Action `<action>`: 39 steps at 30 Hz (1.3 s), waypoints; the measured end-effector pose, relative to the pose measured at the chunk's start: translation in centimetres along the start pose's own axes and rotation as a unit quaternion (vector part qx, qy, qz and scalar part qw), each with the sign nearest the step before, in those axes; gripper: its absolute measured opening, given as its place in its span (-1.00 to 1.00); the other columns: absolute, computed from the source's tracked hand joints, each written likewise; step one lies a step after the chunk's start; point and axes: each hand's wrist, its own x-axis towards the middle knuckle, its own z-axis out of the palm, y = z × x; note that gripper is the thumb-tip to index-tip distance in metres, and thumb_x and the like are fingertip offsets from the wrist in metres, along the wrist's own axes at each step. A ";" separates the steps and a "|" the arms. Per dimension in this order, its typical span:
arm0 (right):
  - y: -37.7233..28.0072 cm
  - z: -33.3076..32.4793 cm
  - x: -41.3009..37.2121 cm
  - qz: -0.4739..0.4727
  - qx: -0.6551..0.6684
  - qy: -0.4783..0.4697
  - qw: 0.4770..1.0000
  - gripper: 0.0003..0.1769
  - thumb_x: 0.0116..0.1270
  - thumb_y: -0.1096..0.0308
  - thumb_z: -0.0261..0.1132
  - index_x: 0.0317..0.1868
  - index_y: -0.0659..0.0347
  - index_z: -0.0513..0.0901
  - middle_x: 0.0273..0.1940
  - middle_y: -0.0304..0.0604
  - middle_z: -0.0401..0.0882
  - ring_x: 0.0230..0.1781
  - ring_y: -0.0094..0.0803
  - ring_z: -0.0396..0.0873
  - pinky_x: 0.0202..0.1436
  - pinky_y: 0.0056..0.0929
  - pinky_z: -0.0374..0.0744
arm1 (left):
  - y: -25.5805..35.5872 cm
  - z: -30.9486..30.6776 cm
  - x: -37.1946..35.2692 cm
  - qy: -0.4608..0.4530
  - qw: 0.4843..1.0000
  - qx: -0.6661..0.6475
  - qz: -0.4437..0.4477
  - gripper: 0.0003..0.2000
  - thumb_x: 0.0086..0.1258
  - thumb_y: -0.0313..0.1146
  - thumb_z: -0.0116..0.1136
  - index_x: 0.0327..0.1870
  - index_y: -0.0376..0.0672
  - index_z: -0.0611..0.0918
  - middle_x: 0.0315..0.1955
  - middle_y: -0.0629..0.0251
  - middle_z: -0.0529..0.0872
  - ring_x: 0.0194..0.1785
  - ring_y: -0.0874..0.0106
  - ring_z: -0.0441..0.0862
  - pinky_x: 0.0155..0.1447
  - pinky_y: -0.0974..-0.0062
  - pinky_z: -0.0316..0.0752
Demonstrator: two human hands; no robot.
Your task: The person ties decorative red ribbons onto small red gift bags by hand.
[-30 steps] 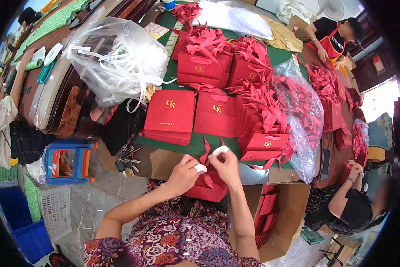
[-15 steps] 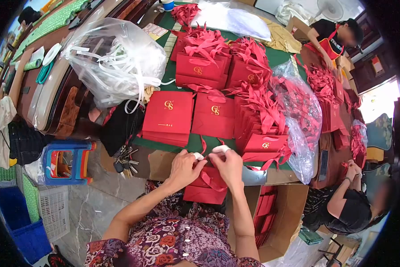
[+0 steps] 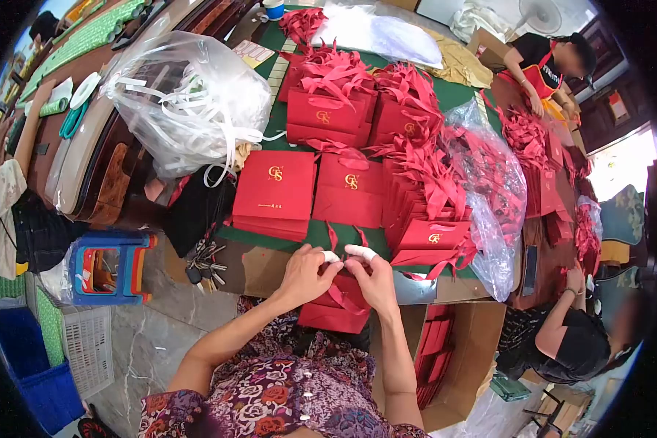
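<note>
A red paper gift bag point(image 3: 333, 320) rests at the table's front edge, close to my body. Over its top, my left hand point(image 3: 304, 277) and my right hand point(image 3: 373, 281) come together, white covers on their index fingers. Both hands pinch the bag's red ribbon point(image 3: 333, 236), whose loose ends stick out beyond the fingers. The exact crossing of the ribbon between my fingertips is hidden. Just past my hands lie a flat stack of red bags point(image 3: 273, 191) and another bag with a gold logo point(image 3: 349, 196).
Ribboned bags point(image 3: 430, 233) stand in rows on the green mat. A clear plastic sack point(image 3: 489, 175) of red ribbons lies right, a bag of white ribbons point(image 3: 197, 102) left. An open carton point(image 3: 474, 350) holds red bags beside me. Two people sit working at right.
My fingertips have drawn closer together over the bag, the right index finger now lying more level. At the far right, a co-worker's hands have shifted.
</note>
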 end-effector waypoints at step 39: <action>-4.6 -1.9 -2.1 -0.109 0.093 0.238 0.961 -0.63 0.51 0.50 0.21 0.28 0.28 0.56 0.00 -0.14 0.68 -0.13 -0.51 0.65 -0.12 -0.57 0.61 | 0.6 -4.8 -3.6 0.002 0.940 -0.323 -0.114 -0.42 0.41 -0.50 0.26 0.40 -0.37 0.30 0.19 0.17 0.57 0.26 0.45 0.50 0.38 0.41 0.38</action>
